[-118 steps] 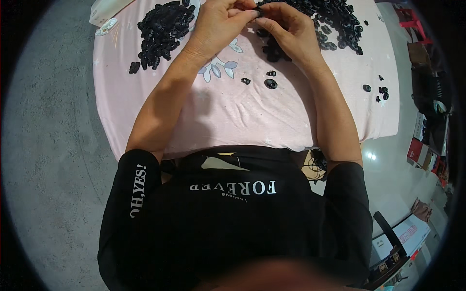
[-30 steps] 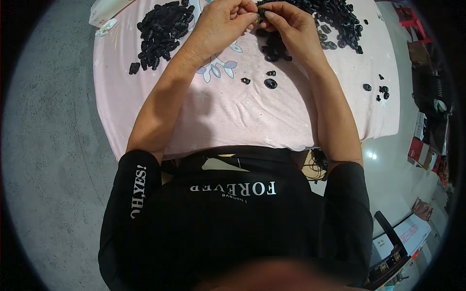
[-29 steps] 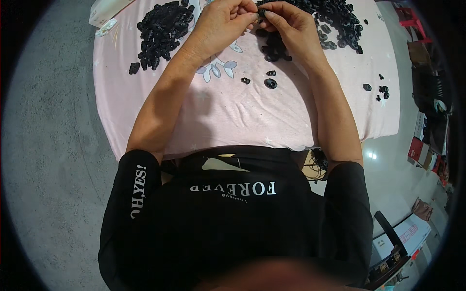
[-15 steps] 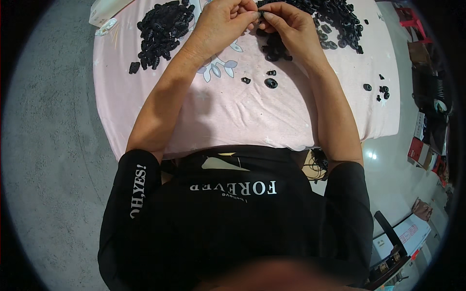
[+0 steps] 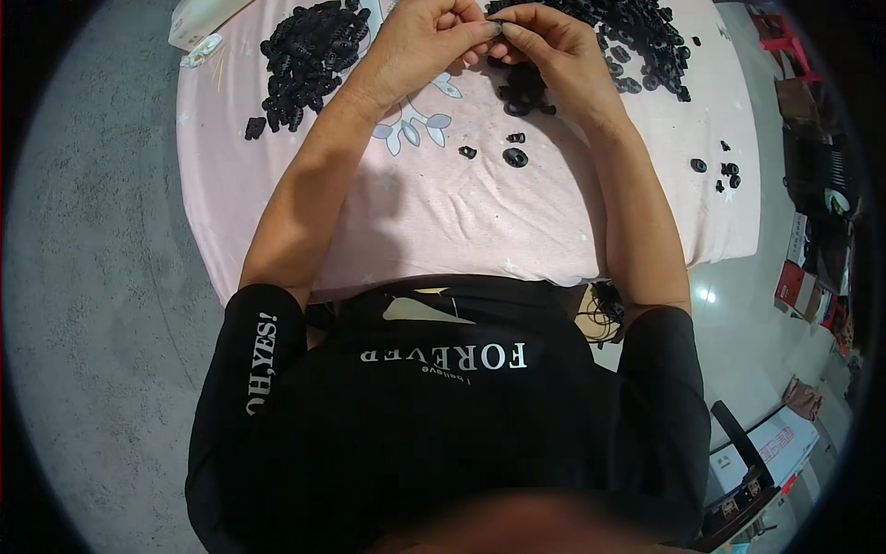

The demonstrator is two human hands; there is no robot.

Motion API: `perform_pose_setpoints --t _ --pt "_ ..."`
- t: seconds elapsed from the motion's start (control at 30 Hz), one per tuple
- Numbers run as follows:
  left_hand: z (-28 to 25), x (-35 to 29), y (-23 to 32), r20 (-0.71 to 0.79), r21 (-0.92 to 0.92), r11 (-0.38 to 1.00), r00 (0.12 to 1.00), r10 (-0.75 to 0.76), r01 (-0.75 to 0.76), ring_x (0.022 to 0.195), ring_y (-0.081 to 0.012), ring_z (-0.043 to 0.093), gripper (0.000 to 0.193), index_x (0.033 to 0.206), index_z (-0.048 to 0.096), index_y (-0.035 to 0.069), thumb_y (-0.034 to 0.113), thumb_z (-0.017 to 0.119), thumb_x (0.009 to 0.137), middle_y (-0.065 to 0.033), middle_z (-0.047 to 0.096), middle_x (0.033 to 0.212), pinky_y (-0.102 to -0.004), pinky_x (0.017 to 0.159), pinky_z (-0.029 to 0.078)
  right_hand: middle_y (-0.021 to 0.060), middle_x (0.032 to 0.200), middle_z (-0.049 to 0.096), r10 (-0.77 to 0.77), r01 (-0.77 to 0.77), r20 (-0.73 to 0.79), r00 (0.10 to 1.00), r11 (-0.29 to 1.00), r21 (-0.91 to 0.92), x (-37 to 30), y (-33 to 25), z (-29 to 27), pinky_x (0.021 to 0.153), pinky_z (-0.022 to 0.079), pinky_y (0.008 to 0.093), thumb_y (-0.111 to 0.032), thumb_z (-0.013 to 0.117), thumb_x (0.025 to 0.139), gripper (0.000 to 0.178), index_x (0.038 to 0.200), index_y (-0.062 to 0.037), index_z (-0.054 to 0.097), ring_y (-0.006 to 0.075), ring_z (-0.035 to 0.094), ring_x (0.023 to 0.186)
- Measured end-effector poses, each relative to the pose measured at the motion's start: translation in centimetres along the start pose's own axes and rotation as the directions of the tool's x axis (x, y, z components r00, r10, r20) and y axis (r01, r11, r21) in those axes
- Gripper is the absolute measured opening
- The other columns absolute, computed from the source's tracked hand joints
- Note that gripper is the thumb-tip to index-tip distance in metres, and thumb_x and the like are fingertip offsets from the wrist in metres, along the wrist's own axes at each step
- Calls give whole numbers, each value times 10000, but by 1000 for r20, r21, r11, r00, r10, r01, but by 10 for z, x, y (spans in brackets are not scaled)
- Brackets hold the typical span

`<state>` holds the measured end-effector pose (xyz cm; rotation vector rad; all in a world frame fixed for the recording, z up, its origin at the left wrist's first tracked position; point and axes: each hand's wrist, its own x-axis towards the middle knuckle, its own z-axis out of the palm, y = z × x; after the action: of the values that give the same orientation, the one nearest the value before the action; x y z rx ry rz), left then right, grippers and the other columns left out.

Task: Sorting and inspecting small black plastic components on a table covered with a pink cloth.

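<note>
At the far edge of the table my left hand (image 5: 417, 48) and my right hand (image 5: 565, 63) meet. Both are closed in a pinch, thumbs nearly tip to tip, around a small black plastic part (image 5: 499, 27) that the fingertips mostly hide. Just below my right hand lies a small heap of black oval pieces (image 5: 526, 90). Nearer to me rest an oval black ring (image 5: 515, 158) and two smaller black parts (image 5: 468, 152). A big pile of black plastic parts (image 5: 312, 65) sits left of my left hand, and another pile of loose black pieces (image 5: 651, 46) spreads beyond my right.
A pink patterned cloth (image 5: 480, 222) covers the table. Several stray black pieces (image 5: 731, 170) lie near its right edge. A white box (image 5: 205, 20) stands at the far left corner. Boxes (image 5: 803, 291) and a pink stool (image 5: 784, 42) are on the floor at right.
My thumbs have come slightly closer together over the small black part, which shows less now. My right hand has shifted a little; the piles and loose pieces stay put.
</note>
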<state>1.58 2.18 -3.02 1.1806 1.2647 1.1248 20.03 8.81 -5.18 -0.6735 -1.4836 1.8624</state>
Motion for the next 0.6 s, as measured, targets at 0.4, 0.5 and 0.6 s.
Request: perform_pose_setpoints --t 0.4,0.5,0.6 --pt "15 -20 12 328 587 763 941 80 -269 690 -122 633 138 971 736 -3 115 712 905 -77 709 803 -279 648 511 11 843 681 -14 40 -186 983 990 138 -1 -7 2 700 534 224 -89 584 1038 119 1092 -36 677 82 628 744" --pt "27 -30 15 395 613 720 916 78 -326 699 -174 644 143 966 734 -8 118 719 899 -99 710 811 -309 660 515 8 840 681 -33 54 -199 980 993 105 1 -5 3 699 531 221 -91 585 1038 123 1097 -37 678 80 626 741" --pt "37 -34 17 429 715 611 903 -2 -338 727 -268 642 165 971 714 -18 130 701 900 -154 699 847 -360 703 508 5 841 682 -23 36 -202 979 998 58 -3 -9 4 698 529 220 -92 587 1038 124 1099 -35 679 78 630 744"
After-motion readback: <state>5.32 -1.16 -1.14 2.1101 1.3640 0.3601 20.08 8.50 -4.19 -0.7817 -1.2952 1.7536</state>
